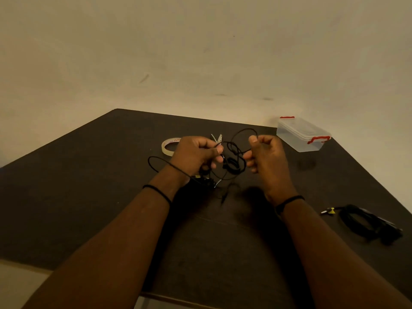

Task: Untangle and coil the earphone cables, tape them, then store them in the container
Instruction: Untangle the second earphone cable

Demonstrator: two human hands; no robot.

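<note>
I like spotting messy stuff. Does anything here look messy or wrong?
Only the thin black earphone cable looks messy: it hangs knotted in loops between the left hand and right hand. The clear plastic container with red clips stands closed and level.

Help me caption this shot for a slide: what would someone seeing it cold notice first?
First, the two hands raised at the centre: the left hand and the right hand both pinch a tangled black earphone cable above the dark table. Next, the clear container with red latches at the far right corner, lid on. A second black cable bundle lies near the right edge, and a tape roll sits behind the left hand.
</note>
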